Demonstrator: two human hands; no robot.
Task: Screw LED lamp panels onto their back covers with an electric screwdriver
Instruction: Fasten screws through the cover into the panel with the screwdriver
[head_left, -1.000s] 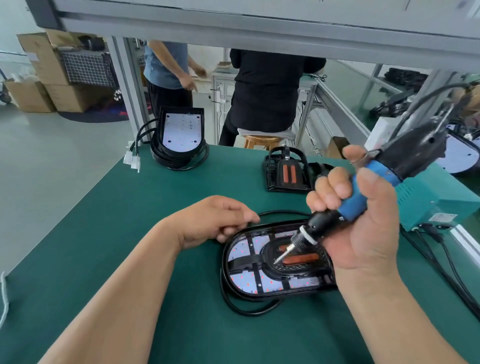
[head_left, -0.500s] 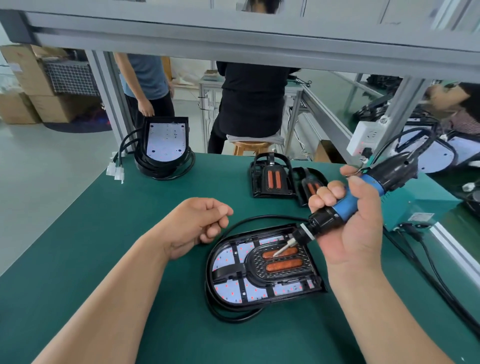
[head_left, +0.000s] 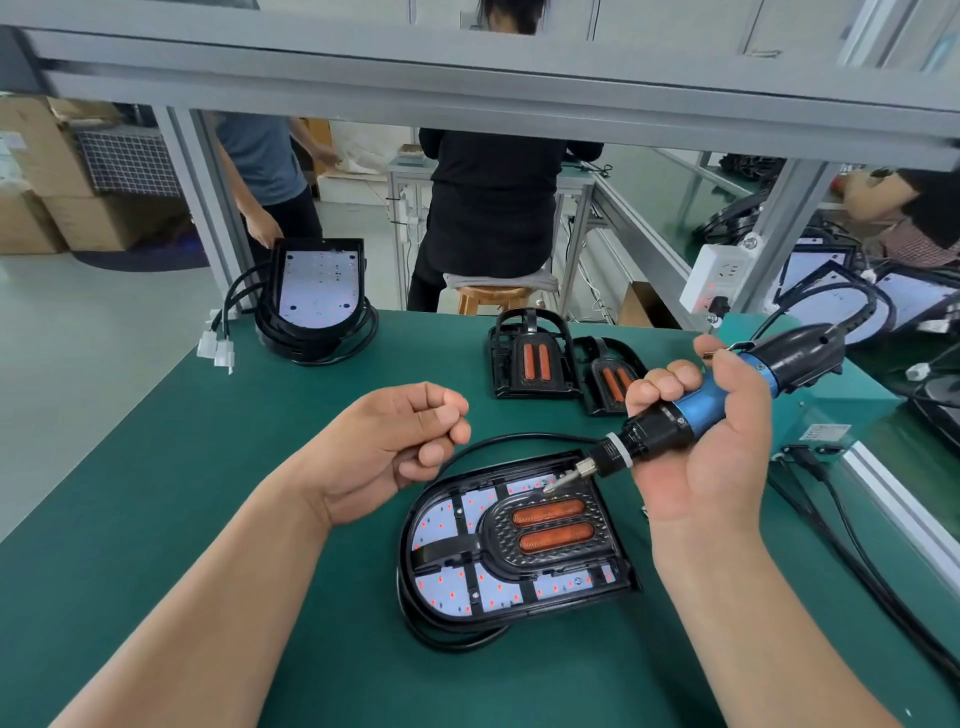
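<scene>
A black lamp back cover with a white LED panel (head_left: 452, 519) and two orange strips lies flat on the green table (head_left: 156, 493), with a black cable looped around it. My right hand (head_left: 696, 457) grips the blue-and-black electric screwdriver (head_left: 691, 410), which slants down to the left. Its bit tip touches the panel near the far right corner. My left hand (head_left: 400, 441) hovers just left of the lamp's far edge. Its fingers are curled in with the thumb against the index finger. Nothing shows inside it.
Lamp panels with coiled cables (head_left: 317, 296) are stacked at the far left. Two black covers with orange strips (head_left: 530, 358) lie beyond the lamp. A teal box (head_left: 831, 415) and cables sit at the right. People work beyond the table's far edge.
My left hand came off the lamp's far edge and drew back to the left. The screwdriver tip moved from the lamp's middle to its far right corner.
</scene>
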